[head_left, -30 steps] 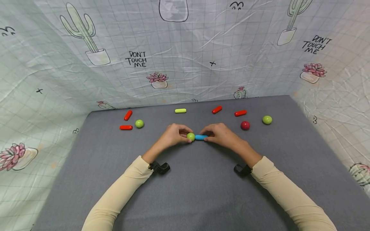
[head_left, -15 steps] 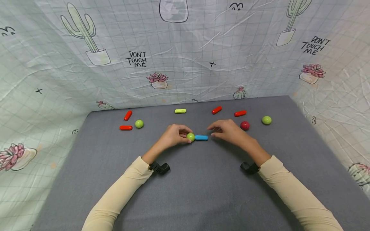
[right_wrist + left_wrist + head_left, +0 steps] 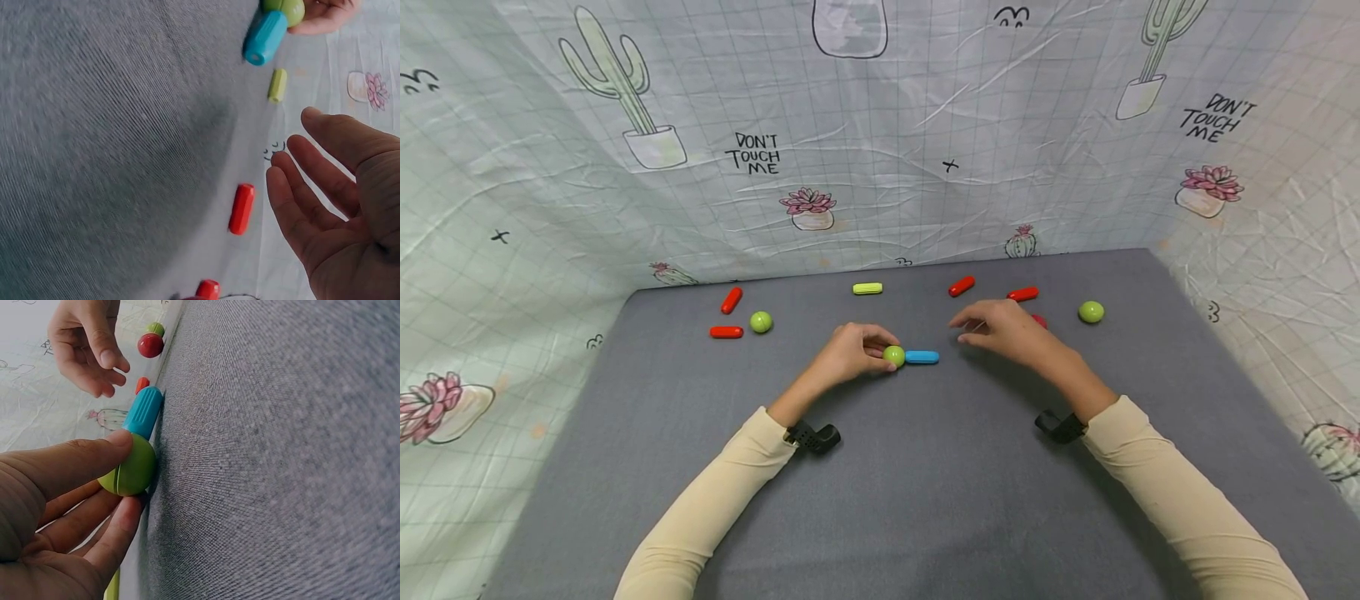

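Observation:
My left hand (image 3: 850, 350) pinches a green ball (image 3: 134, 465) between thumb and fingers, low over the grey table. End to end with the ball lies a blue ribbed stick (image 3: 922, 357), which no hand holds. To the right of the stick, my right hand (image 3: 1000, 327) hovers with relaxed fingers and nothing between them, as the right wrist view shows too. A red ball (image 3: 1039, 321) is mostly hidden behind the right hand in the head view; it shows whole in the left wrist view.
Along the back of the grey table (image 3: 925, 483) lie a yellow stick (image 3: 867, 288) and red sticks, two at left and two at right, one of them a red stick (image 3: 242, 209). One green ball (image 3: 761, 322) sits left, another green ball (image 3: 1092, 312) right. A printed cloth (image 3: 880, 167) hangs behind.
My right hand has let go of the blue stick and moved right and away from me, now partly covering the red ball. The left hand keeps its hold on the green ball.

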The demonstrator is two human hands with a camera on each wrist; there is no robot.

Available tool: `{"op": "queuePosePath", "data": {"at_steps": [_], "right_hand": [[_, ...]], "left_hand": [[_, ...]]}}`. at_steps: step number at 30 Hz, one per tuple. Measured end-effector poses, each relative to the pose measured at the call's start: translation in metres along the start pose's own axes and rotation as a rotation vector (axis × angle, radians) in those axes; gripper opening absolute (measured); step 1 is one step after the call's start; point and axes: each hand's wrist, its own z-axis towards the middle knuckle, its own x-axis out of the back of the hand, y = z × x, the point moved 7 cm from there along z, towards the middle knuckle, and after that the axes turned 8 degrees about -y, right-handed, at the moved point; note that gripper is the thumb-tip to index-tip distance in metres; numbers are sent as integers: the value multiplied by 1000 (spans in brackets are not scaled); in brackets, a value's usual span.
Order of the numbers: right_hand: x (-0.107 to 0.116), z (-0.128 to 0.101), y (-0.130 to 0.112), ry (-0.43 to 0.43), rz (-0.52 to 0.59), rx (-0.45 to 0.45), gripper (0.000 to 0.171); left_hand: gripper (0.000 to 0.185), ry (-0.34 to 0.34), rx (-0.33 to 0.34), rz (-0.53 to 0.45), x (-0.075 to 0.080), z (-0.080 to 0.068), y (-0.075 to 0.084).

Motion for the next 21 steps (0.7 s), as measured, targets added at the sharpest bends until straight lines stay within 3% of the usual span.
{"op": "queuePosePath", "data": {"at_steps": [9, 21], "right_hand": [[-20, 8, -3, -47, -39, 28, 27], [-40, 19, -9, -81, -3, 79, 21]], "left_hand": [[30, 2, 1, 16, -3, 2, 2], [31, -15, -35, -10, -9, 8, 4]]}}
